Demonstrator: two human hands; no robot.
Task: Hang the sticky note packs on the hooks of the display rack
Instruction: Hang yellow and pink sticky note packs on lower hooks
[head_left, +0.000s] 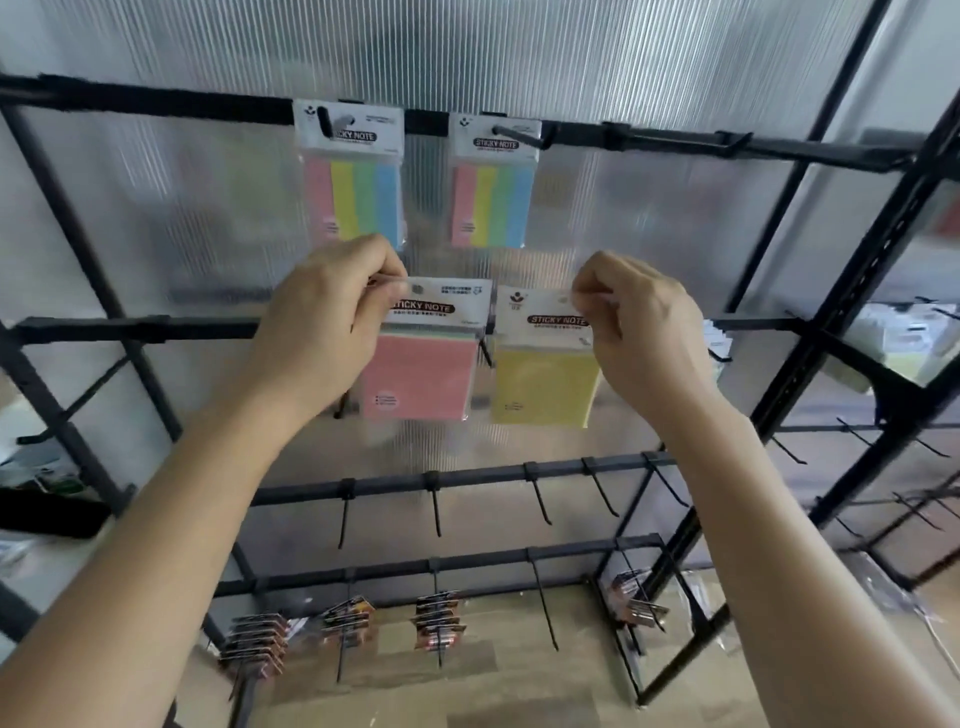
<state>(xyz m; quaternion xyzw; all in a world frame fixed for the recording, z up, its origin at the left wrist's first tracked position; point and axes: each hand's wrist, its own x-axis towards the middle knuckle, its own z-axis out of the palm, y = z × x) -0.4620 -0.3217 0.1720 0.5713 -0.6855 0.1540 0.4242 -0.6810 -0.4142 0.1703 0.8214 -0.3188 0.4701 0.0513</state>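
Note:
Two striped sticky note packs hang on hooks of the black rack's top bar (675, 143): one on the left (353, 182), one to its right (493, 192). In front of the middle bar (135, 328), my left hand (322, 322) pinches the top left corner of a pink sticky note pack (423, 379). My right hand (644, 327) pinches the top right corner of a yellow sticky note pack (543, 384). Both packs hang upright side by side at the middle bar. A hook tip (487, 356) shows between them; whether either pack sits on a hook is hidden.
Bare hooks (540, 499) stick out from the lower bars. Several small carded items (439, 618) hang on the bottom row. A frosted ribbed panel (519, 62) backs the rack. More racks with hooks (883, 452) stand at the right, and a wooden floor shows below.

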